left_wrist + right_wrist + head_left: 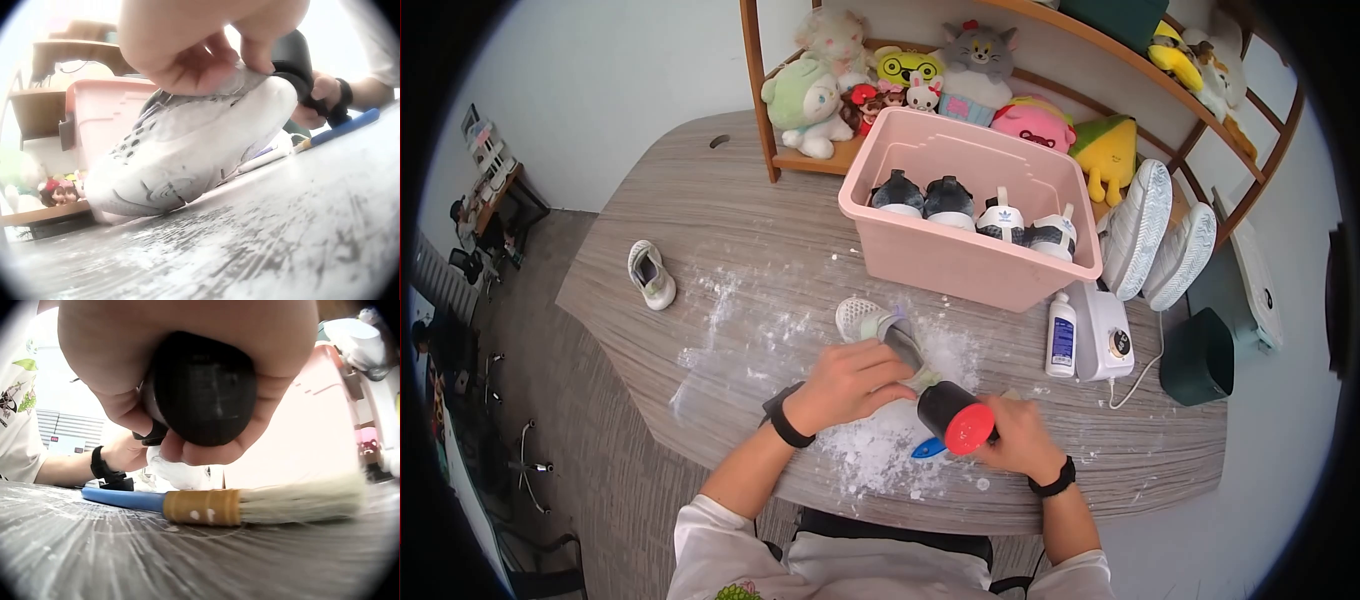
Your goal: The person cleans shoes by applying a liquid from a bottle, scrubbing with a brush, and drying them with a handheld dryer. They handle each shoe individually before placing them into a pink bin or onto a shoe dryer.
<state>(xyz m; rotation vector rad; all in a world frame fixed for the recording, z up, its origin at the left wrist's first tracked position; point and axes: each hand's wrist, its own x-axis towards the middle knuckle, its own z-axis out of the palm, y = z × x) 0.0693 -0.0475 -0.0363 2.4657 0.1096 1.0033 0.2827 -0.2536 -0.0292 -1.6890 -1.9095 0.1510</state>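
Note:
A small white shoe (868, 320) (187, 150) lies on the grey wooden table (720, 250), in a patch of white powder (880, 445). My left hand (855, 382) (206, 44) grips its heel end from above, fingers curled over the upper. My right hand (1018, 435) (187, 369) grips a black canister with a red end (955, 420) (203, 387), held next to the shoe's heel. A brush with a blue handle (928, 448) (212, 506) lies flat on the table under the canister.
A pink bin (970, 205) holding several shoes stands behind. A white bottle (1060, 335) and a white device (1105, 335) sit to its right. Another small shoe (650, 275) lies far left. Plush toys (805, 105) fill the shelf behind.

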